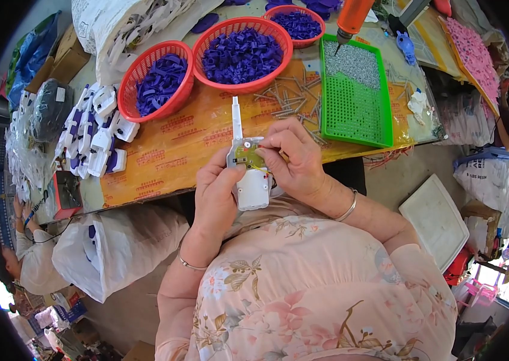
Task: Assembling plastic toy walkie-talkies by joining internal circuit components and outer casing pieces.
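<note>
My left hand (213,189) is closed around the side of a white plastic housing (253,194), which has a long narrow stem pointing away from me. Set in the housing's middle is a small green-yellow circuit board (243,157), and thin yellow wires run by its lower edge. The left thumb presses near the board's lower left corner. At the board's right edge, the thumb and forefinger of my right hand (296,157) are pinched together; whatever lies between these fingertips is too small to make out.
Three red baskets (123,96) hold purple plastic parts. A green tray (387,114) of small screws stands at the right, below a hanging orange power screwdriver (354,18). Metal rods (290,102) lie scattered. White-and-purple assemblies (95,129) pile up at the left. Another person (35,265) sits far left.
</note>
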Demonstrator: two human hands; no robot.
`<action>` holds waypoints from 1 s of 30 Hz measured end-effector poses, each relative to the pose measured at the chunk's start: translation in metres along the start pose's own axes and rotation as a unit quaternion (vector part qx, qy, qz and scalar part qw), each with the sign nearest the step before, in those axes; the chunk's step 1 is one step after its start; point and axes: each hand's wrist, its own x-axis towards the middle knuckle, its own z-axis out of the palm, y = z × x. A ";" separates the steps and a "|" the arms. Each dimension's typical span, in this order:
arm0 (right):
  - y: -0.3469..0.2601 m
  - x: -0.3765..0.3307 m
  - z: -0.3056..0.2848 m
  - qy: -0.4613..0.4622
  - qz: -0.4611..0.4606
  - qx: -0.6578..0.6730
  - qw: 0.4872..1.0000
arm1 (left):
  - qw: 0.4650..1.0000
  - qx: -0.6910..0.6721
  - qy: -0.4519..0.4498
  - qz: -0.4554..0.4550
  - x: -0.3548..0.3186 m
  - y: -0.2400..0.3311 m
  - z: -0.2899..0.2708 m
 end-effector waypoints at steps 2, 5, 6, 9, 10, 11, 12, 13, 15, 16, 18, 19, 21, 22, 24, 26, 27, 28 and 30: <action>-0.001 -0.001 0.000 0.005 -0.007 -0.009 1.000 | 1.000 0.013 0.002 0.005 0.000 -0.001 -0.001; 0.000 -0.002 0.001 0.007 -0.015 -0.013 1.000 | 0.999 0.041 0.006 0.003 0.001 -0.001 -0.004; 0.001 -0.003 0.001 0.005 -0.022 -0.013 1.000 | 0.998 0.056 0.005 0.009 0.001 -0.002 -0.005; 0.002 -0.003 0.002 0.004 -0.038 -0.019 0.999 | 0.999 0.039 0.000 0.011 0.000 -0.002 -0.003; 0.003 -0.003 0.001 0.005 -0.047 -0.023 0.999 | 1.000 0.007 -0.004 0.008 0.000 -0.001 -0.001; 0.003 -0.003 0.001 0.005 -0.046 -0.023 0.999 | 1.000 0.007 -0.004 0.008 0.000 0.000 0.001; 0.004 -0.003 0.001 0.007 -0.052 -0.034 0.998 | 1.000 -0.006 -0.003 0.003 -0.001 0.002 0.003; 0.004 -0.003 0.002 0.008 -0.058 -0.044 0.997 | 1.000 -0.018 -0.001 -0.002 -0.002 0.003 0.003; 0.003 -0.004 0.002 0.002 -0.059 -0.044 0.997 | 1.000 -0.002 0.004 0.001 -0.002 0.002 0.001; 0.003 -0.004 0.002 -0.003 -0.060 -0.046 0.997 | 1.000 0.014 0.007 0.004 -0.001 0.001 0.000; 0.002 -0.004 0.002 -0.001 -0.064 -0.046 0.997 | 1.000 0.026 0.008 0.012 -0.002 0.000 -0.002; 0.001 -0.004 0.002 0.000 -0.069 -0.046 0.997 | 0.999 0.039 0.010 0.019 -0.002 -0.001 -0.002; 0.000 -0.004 0.001 0.004 -0.074 -0.045 0.996 | 0.999 0.046 0.001 0.029 -0.002 -0.002 -0.002; -0.001 -0.004 0.001 0.007 -0.079 -0.043 0.996 | 0.998 0.054 -0.007 0.039 -0.002 -0.003 -0.002; -0.002 -0.002 0.002 0.009 -0.085 -0.046 0.995 | 0.998 0.047 -0.011 0.036 -0.002 -0.004 -0.003; -0.001 -0.001 0.002 0.010 -0.090 -0.050 0.995 | 0.999 0.039 -0.016 0.033 -0.001 -0.004 -0.004; -0.001 -0.002 0.003 0.013 -0.089 -0.050 0.995 | 0.999 0.033 -0.019 0.026 -0.001 -0.004 -0.004; 0.000 -0.002 0.003 0.015 -0.088 -0.050 0.995 | 0.999 0.026 -0.021 0.018 -0.001 -0.004 -0.005; 0.001 0.000 0.002 0.017 -0.093 -0.057 0.994 | 1.000 0.009 -0.013 -0.001 -0.001 0.000 -0.003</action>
